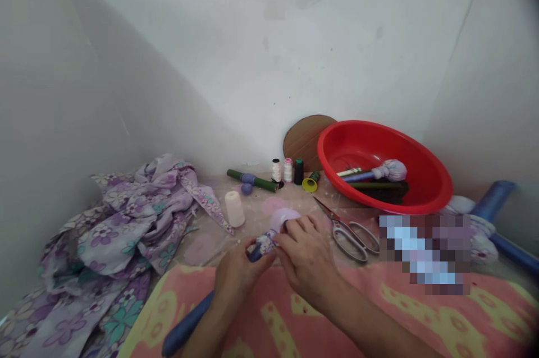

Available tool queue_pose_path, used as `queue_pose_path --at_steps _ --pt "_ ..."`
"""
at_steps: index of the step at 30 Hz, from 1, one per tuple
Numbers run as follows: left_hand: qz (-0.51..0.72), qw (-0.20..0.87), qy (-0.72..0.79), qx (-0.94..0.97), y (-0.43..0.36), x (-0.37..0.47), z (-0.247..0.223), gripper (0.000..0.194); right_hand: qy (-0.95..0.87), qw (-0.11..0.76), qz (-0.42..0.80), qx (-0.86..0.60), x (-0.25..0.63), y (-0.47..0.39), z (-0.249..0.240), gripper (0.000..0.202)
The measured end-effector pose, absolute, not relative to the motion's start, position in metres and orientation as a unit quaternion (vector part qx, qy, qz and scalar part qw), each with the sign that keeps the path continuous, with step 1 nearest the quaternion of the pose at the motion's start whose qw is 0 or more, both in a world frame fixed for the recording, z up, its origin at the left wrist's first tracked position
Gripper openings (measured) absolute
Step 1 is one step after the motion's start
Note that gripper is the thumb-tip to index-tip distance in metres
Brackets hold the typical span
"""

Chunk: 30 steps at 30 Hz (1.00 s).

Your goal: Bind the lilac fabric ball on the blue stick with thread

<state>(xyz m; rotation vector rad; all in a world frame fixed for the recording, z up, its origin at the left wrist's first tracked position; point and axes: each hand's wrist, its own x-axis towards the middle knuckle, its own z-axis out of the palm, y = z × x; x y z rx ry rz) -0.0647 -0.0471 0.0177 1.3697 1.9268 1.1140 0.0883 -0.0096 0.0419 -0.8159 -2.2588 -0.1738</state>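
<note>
A blue stick [188,325] slants up from the lower left, with a pale purple cloth-covered round head [281,216] at its upper end. My left hand [241,272] is closed around the stick just below the gathered floral cloth [265,241] at its neck. Bent over the head and neck is my right hand [309,251], its fingers closed on the cloth and partly hiding it. Whether those fingers also pinch a thread cannot be made out. Scissors [351,243] with white handles lie right of my right hand. A white cone of thread [234,210] stands beyond my left hand.
Floral fabric [118,234] is heaped at left. Along the wall are a green stick [265,183], a purple yarn ball [246,189] and several thread spools [288,170]. A red basin [433,178] holds another cloth-headed stick [391,170]. More blue sticks [494,201] lie right, beside a pixelated patch.
</note>
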Motion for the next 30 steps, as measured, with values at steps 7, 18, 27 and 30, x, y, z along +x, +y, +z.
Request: queue_pose_path --at_steps 7,18,27,30 --pt "0.339 0.175 0.751 0.538 -0.052 -0.057 0.024 0.029 -0.902 0.29 -0.103 -0.302 0.067 -0.006 0.04 0.007" --pt "0.26 0.19 0.767 0.555 -0.051 -0.07 0.013 0.038 -0.52 0.541 0.616 -0.24 0.093 0.038 0.119 0.019" --pt "0.227 0.192 0.792 0.533 -0.056 -0.088 0.013 0.041 -0.475 0.814 0.259 -0.211 0.161 0.108 0.142 0.009" --pt "0.224 0.185 0.785 0.547 -0.054 -0.087 0.012 0.037 -0.605 0.661 0.337 -0.289 0.137 0.086 0.121 0.009"
